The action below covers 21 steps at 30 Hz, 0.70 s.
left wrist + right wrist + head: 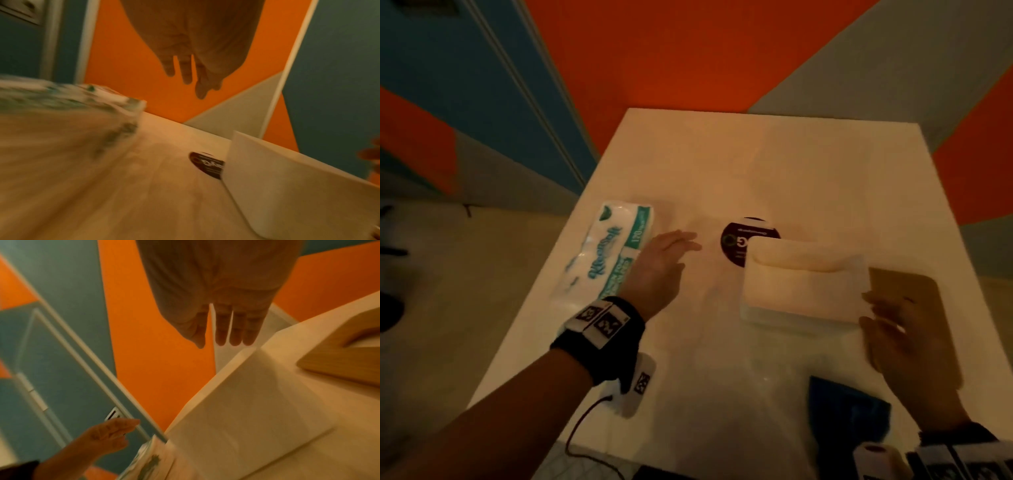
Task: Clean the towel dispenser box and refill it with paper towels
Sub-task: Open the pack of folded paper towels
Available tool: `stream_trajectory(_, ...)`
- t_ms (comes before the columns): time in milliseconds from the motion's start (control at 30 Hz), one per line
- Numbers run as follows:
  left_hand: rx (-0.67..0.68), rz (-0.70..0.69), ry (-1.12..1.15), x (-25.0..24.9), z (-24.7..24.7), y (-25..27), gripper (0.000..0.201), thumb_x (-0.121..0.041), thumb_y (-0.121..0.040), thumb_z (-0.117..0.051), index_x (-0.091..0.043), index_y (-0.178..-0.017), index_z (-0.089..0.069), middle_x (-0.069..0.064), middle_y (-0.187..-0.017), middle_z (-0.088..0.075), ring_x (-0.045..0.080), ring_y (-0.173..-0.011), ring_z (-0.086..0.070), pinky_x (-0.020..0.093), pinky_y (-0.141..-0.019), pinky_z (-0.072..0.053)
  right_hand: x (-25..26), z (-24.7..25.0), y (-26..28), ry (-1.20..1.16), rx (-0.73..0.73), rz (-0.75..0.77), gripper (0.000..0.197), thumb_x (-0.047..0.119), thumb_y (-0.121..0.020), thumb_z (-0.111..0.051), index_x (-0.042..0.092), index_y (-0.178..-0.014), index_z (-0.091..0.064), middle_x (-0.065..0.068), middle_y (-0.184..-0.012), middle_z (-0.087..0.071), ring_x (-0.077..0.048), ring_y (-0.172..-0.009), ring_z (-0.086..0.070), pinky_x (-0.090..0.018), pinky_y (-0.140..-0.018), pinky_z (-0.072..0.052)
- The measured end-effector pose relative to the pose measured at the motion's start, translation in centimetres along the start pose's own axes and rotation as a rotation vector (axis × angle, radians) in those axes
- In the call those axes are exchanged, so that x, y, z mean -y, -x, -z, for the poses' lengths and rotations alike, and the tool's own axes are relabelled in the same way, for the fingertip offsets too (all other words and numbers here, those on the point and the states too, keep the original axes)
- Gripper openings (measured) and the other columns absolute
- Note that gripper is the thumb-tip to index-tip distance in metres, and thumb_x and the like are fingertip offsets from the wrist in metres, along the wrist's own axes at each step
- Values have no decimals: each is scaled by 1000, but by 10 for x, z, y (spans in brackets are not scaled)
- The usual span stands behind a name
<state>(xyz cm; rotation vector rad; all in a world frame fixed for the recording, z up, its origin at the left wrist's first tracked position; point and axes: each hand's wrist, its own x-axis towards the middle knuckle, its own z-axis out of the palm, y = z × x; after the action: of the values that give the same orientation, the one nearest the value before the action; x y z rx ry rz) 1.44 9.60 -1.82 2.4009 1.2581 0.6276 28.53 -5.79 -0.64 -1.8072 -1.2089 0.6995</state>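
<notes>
The white towel dispenser box stands open-topped on the white table, also seen in the wrist views. A wrapped pack of paper towels with green print lies to its left. My left hand hovers between pack and box with straight fingers, holding nothing. Beside the box's right end, my right hand is open with fingers spread. Whether it touches the box I cannot tell.
A wooden lid lies flat right of the box, partly under my right hand. A blue cloth sits near the table's front right. A dark round disc lies behind the box. Orange and grey walls surround the table.
</notes>
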Motion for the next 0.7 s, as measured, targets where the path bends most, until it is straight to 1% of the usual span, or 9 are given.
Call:
stream_trajectory(33, -36, 80, 1, 10, 11, 9, 32, 4, -78, -52, -5, -107, -61, 17, -123, -59, 19, -116, -45, 24, -102, -28, 8, -5, 0, 34, 79, 58, 53, 11, -86, -59, 63, -85, -51, 28, -98, -54, 2, -91, -54, -8, -80, -45)
stream_trajectory(100, -54, 231, -57, 31, 30, 24, 29, 0, -81, -59, -3, -110, -61, 21, -126, -57, 30, -118, -50, 34, -103, -34, 25, -22, 2, 68, 215, 138, 28, 22, -85, -59, 49, -81, -53, 27, -91, -54, 5, -85, -56, -11, -79, -46)
stream_trajectory(167, 19, 337, -115, 50, 43, 35, 30, -7, -84, -58, 2, -113, -58, 26, -129, -53, 40, -119, -49, 47, -104, -36, 45, -47, 2, 95, 384, 188, 10, 33, -82, -55, 42, -86, -54, 24, -88, -55, 10, -85, -56, -12, -74, -46)
stream_trajectory(267, 280, 379, -193, 75, 46, 47, 44, -27, -85, -41, 7, -106, -60, 35, -120, -56, 51, -106, -56, 65, -88, -45, 66, -95, -8, 216, 660, 208, 21, 25, -91, -53, 26, -111, -59, 15, -98, -56, 2, -88, -54, -10, -77, -42)
stream_trajectory(367, 425, 286, -264, 96, 38, 54, 63, -39, -82, -23, 1, -118, -55, 29, -130, -51, 51, -115, -49, 65, -92, -42, 82, -147, -30, 132, 603, 135, 29, 21, -92, -52, 15, -119, -56, 5, -104, -57, -7, -95, -52, -7, -78, -42)
stream_trajectory(467, 424, 206, -257, 106, 32, 56, 74, -50, -78, -11, -10, -134, -39, 16, -147, -34, 39, -135, -29, 54, -109, -29, 89, -197, -53, 4, 535, -113, 37, 26, -91, -52, 10, -124, -51, -6, -107, -57, -21, -103, -55, -38, -99, -45)
stream_trajectory(567, 492, 189, -256, 111, 28, 59, 85, -64, -75, 6, -18, -140, -24, 8, -153, -18, 32, -141, -15, 50, -114, -20, 94, -236, -69, -80, 442, -346, 50, 39, -88, -54, 11, -128, -44, -5, -104, -54, -30, -110, -56, -46, -99, -44)
stream_trajectory(633, 531, 196, -262, 112, 28, 61, 90, -64, -77, 19, -19, -140, -26, 8, -152, -23, 34, -139, -21, 52, -110, -26, 97, -255, -75, -110, 381, -428, 47, 42, -85, -58, 13, -121, -49, -5, -103, -57, -30, -107, -59, -45, -96, -47)
stream_trajectory(700, 555, 220, -323, 113, 27, 63, 74, -51, -90, 11, -17, -134, -37, 9, -143, -43, 35, -129, -42, 54, -98, -43, 99, -268, -78, -108, 331, -413, 27, 38, -84, -59, 16, -101, -57, -10, -105, -64, -31, -101, -62, -46, -92, -50)
